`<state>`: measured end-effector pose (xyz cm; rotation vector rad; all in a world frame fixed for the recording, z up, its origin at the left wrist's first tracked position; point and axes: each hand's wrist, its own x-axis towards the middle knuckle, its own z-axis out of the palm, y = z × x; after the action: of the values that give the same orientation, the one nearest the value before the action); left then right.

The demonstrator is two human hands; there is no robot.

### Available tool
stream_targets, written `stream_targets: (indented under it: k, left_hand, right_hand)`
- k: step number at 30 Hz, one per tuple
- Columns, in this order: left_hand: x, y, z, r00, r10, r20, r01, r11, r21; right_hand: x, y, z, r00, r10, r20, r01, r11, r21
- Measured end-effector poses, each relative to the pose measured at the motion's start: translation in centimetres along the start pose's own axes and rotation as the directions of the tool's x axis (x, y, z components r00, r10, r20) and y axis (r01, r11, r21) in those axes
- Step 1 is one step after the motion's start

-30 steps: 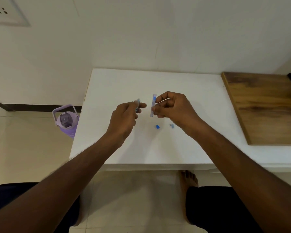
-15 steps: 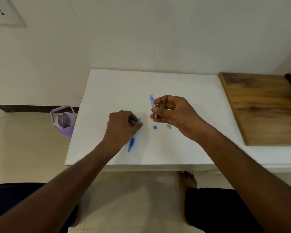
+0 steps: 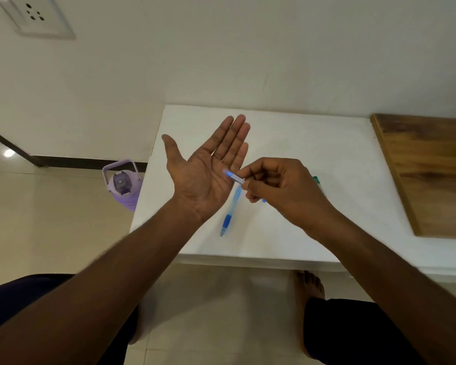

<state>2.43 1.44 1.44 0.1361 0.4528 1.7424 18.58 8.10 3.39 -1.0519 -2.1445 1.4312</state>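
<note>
We see a white table point(image 3: 313, 143) against the wall. On it a blue pen point(image 3: 229, 214) lies near the front edge, tip toward us. A small blue bit point(image 3: 264, 200) lies near it, a green bit point(image 3: 314, 178) further right. A wooden board point(image 3: 432, 175) lies on the right end.

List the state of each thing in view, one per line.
left hand: open, palm up, holds nothing.
right hand: pinches the tube.
tube: tilted, blue end toward the left palm.
pen: lies flat on the table.
bottle: upright, beside the table.
board: lies flat at the table's right end.
</note>
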Motion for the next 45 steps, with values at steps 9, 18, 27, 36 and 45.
stream_targets:
  k: [9, 18, 27, 36, 45]
  left_hand:
    - [-0.4, -0.8, 0.4, 0.996, 0.056, 0.062, -0.052, 0.996, -0.068]
    - [-0.4, -2.1, 0.3, 0.998, 0.056, 0.024, -0.055, 0.997, -0.052]
    - [-0.3, -2.3, 0.4, 0.998, 0.042, 0.040, -0.039, 0.998, -0.057]
    - [-0.3, -1.6, 0.4, 0.998, 0.028, -0.047, -0.028, 1.000, -0.004]
    - [-1.4, -1.4, -0.8, 0.873, 0.330, -0.360, 0.004, 0.732, 0.681]
  right_hand:
    - [-1.0, -2.4, 0.1, 0.947, -0.317, -0.055, 0.264, 0.863, -0.431]
    - [-0.5, -2.9, -1.5, 0.922, -0.386, 0.036, 0.344, 0.772, -0.535]
    - [-0.7, -2.8, -2.3, 0.925, -0.360, 0.122, 0.366, 0.755, -0.544]
    - [-0.5, -1.9, -1.9, 0.910, -0.415, 0.000, 0.361, 0.793, -0.490]
    - [0.0, -1.4, -3.4, 0.880, -0.440, -0.180, 0.329, 0.836, -0.439]
